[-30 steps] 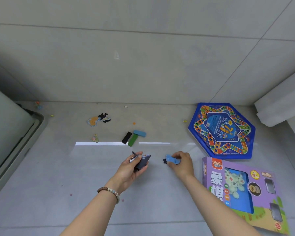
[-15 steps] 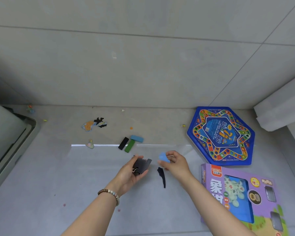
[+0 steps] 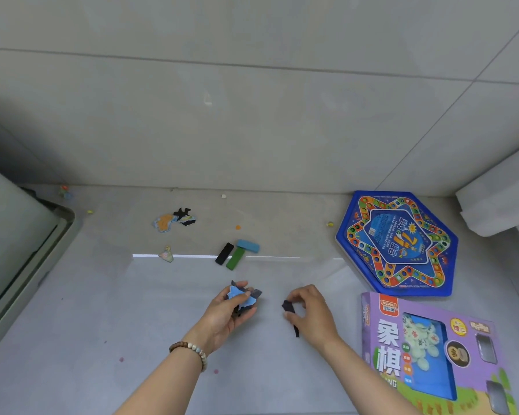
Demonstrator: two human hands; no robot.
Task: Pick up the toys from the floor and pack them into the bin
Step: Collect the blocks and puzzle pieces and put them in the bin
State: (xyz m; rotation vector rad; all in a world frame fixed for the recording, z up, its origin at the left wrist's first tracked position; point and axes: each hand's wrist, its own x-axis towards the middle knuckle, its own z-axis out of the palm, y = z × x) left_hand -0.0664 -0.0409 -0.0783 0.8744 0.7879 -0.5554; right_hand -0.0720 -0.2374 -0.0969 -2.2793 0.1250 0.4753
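While the left hand [image 3: 225, 316] is curling its fingers round a stack of blue and dark puzzle pieces [image 3: 242, 296], low over the floor [image 3: 102, 310], the right hand [image 3: 312, 313] is pinching a dark puzzle piece [image 3: 289, 307] between thumb and fingers, and the piece's lower end is trailing down by the wrist. The hands are hovering near each other, with a bare strip of floor showing between them.

Just beyond them, a black block [image 3: 224, 253] and a green block [image 3: 235, 259] are lying side by side, touching, with a blue block [image 3: 247, 246] sitting across their far ends. Farther back, loose puzzle pieces [image 3: 174, 220] are lying near the foot of the wall [image 3: 252, 130].

On the right, a purple chess box [image 3: 381, 339] is crowding the right forearm and running off the bottom edge. A hexagonal game board [image 3: 397, 244] is lying just beyond it; I cannot tell whether they are touching. Left of the left arm, open floor is stretching away to a pale frame [image 3: 18, 250] at the edge.
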